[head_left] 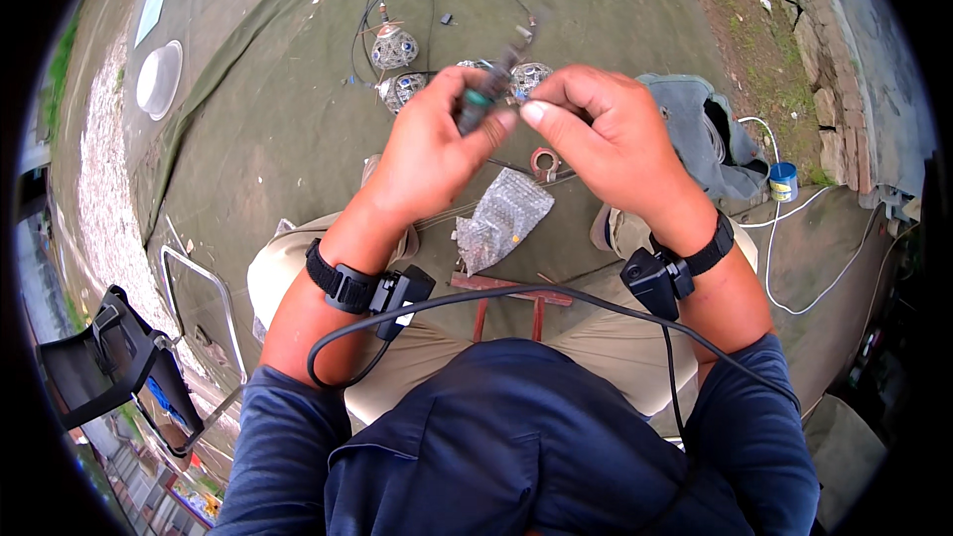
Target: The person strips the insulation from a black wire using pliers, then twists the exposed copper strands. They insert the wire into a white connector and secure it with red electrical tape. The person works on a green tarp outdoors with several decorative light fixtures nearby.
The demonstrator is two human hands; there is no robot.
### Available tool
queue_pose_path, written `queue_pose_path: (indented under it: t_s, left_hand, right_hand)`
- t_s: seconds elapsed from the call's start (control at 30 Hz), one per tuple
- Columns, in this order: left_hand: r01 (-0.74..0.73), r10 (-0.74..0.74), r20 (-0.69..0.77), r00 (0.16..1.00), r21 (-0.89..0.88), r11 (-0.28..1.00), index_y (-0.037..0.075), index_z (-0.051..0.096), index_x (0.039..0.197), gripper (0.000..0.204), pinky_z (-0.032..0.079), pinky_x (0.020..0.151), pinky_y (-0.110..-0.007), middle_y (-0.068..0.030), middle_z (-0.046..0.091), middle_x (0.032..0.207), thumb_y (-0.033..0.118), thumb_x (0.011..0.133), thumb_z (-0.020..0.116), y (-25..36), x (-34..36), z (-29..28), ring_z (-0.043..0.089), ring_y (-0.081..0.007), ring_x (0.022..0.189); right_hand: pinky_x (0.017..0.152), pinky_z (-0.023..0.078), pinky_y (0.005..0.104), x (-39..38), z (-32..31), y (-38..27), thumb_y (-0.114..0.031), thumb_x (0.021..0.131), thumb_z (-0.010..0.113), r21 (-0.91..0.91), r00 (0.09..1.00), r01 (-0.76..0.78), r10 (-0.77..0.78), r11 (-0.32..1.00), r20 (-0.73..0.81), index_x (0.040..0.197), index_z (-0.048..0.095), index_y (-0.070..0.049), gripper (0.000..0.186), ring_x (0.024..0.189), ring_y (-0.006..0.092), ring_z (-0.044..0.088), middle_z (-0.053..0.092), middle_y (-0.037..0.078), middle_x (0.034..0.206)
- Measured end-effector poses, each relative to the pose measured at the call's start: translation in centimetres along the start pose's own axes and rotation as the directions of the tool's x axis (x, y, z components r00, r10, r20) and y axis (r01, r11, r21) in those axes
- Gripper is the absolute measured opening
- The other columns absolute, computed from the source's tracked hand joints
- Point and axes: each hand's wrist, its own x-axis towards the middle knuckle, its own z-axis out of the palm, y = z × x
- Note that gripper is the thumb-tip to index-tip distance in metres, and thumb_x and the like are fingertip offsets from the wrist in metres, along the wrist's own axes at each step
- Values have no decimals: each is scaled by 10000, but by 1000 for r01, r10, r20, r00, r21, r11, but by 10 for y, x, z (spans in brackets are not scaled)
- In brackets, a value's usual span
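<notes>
At upper centre, the left hand (429, 147) clamped a blurred dark-and-green tool (478, 99) while the right hand (623, 135) pinched together, contents unclear.

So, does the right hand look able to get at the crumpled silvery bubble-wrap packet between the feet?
Probably yes: nothing visible covers the silvery bubble-wrap packet, though the right hand would likely have to move away from the dark, teal-banded item in the left hand.
</notes>
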Motion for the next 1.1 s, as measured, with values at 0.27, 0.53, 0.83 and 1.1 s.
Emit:
queue_pose_path:
  t_s: [0.27,0.53,0.83,1.1]
  left_hand:
    - [-47,-31,-265,964,-285,957,-19,570,1170,300,575,726,-357,-66,593,892,200,974,628,9,22,-47,615,-181,774]
    - [54,-74,-220,973,-94,994,-29,525,1273,408,520,922,-401,-150,653,1159,222,965,620,6,35,-63,644,-260,1094]
    - [316,-279,-149,949,425,848,-34,554,1249,372,443,530,-246,-90,676,979,194,961,614,1,60,-164,595,-128,649]
    - [400,-556,-62,829,760,512,10,599,1078,220,383,484,-265,-25,603,773,203,980,565,-77,80,-223,501,-101,577]
  right_hand:
    - [603,450,237,-16,-4,8,-124,944,675,106,993,-115,111,988,49,933,680,-3,122,702,75,597,663,19,792]
    - [735,501,261,-23,-15,16,-149,972,586,130,980,-185,173,974,98,976,687,21,198,832,110,641,697,44,891]
    - [632,395,237,-20,-21,14,-200,963,545,242,941,-339,331,909,75,979,693,10,257,708,60,481,591,-13,767]
    - [596,379,225,-5,-21,33,-234,967,545,426,873,-442,487,789,4,1016,695,-16,270,616,58,465,512,-44,694]
